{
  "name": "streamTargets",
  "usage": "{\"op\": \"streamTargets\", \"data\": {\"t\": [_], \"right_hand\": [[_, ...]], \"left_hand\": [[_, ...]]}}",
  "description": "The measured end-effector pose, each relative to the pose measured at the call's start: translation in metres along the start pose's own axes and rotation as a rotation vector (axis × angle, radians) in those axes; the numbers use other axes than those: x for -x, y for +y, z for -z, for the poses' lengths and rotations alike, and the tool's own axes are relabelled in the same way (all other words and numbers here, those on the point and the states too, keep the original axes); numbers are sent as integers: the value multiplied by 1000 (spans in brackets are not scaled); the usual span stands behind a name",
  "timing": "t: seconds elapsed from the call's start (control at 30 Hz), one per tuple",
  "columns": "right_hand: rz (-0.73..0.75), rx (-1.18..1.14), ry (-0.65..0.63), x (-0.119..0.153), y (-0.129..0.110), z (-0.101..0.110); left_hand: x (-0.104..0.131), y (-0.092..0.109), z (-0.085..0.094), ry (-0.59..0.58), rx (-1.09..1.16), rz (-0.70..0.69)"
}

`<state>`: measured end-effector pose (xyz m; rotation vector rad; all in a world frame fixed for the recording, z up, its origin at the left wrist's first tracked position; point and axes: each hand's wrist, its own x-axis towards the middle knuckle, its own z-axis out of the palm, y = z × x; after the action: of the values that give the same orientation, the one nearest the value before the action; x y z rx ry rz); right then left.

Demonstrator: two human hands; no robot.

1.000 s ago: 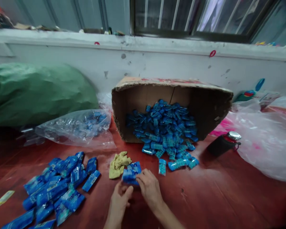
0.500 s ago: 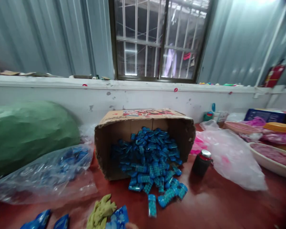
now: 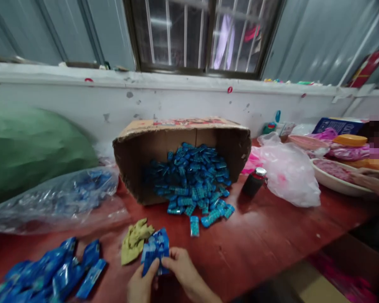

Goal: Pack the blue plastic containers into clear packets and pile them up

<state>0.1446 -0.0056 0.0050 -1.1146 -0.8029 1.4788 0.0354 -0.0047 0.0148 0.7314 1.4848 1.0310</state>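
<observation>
Both my hands pinch a blue printed plastic packet (image 3: 158, 244) near the front edge of the red table. My left hand (image 3: 142, 280) grips its lower left part, thumb on top. My right hand (image 3: 183, 266) holds its right side between thumb and fingers. Just left of the packet lies a crumpled yellow-green glove (image 3: 135, 240). A pile of filled blue packets (image 3: 47, 269) is at the lower left. Beyond my hands, small blue capped bottles (image 3: 194, 185) spill from a cardboard box (image 3: 128, 170) lying on its side; one bottle (image 3: 194, 226) stands nearest me.
A clear bag of blue packets (image 3: 63, 202) lies left of the box, with a green sack (image 3: 34, 143) behind. At right are a dark jar (image 3: 254, 183), a white plastic bag (image 3: 290, 172) and a bowl (image 3: 322, 179) with another person's hand (image 3: 374, 181) at it.
The view has tilted down, so the table's contents sit higher in the picture. Both my hands now show, holding the blue packet; before, only a fingertip showed beside it.
</observation>
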Motion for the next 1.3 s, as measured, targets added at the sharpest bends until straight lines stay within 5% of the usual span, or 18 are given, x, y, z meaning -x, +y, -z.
{"op": "streamTargets", "data": {"t": [0.23, 0.4, 0.53, 0.63, 0.7, 0.8, 0.93, 1.07, 1.3], "right_hand": [[145, 271, 186, 7, 5, -6], [167, 410, 134, 8, 6, -2], [175, 562, 53, 9, -18, 17], [268, 1096, 244, 2, -45, 41], [159, 1449, 425, -7, -57, 57], [33, 1639, 436, -17, -59, 68], [62, 1601, 238, -16, -47, 64], [108, 1257, -3, -16, -49, 64], [93, 932, 46, -20, -46, 66]], "left_hand": [[3, 1, -22, -8, 335, 70], [9, 12, -15, -189, 398, 203], [11, 14, -3, -251, 364, 280], [10, 12, 0, -201, 365, 329], [10, 11, 1, -183, 378, 375], [12, 10, 3, -189, 399, 455], [14, 11, 7, -237, 431, 551], [15, 10, 10, -279, 470, 574], [15, 7, 11, -258, 478, 569]]}}
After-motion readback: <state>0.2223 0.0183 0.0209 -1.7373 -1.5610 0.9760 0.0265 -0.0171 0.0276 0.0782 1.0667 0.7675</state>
